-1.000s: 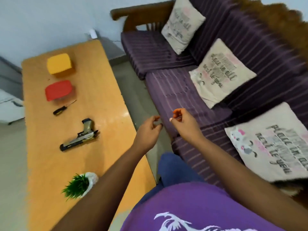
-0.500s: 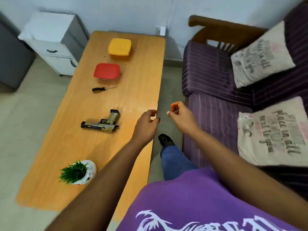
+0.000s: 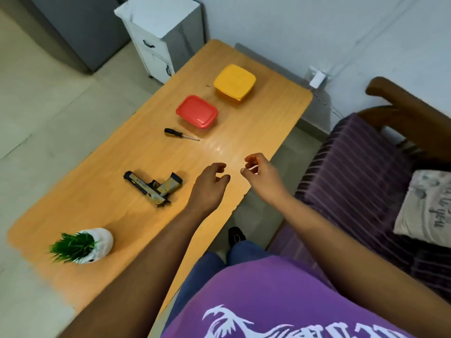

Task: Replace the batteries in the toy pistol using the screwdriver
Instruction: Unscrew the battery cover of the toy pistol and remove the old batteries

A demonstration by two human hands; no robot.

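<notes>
- You're working in even, bright indoor light — shadows are staying soft.
- A pale glare patch is shining on the table (image 3: 256,123) near your hands.
- Edges are bending and smearing — the cushion (image 3: 424,208) is blurring.

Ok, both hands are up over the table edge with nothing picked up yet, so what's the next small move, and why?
Probably reach the left hand over to the toy pistol, which lies untouched on the table just beside it. The screwdriver lies farther off, near the red container, and the right hand seems to hold nothing.
</notes>
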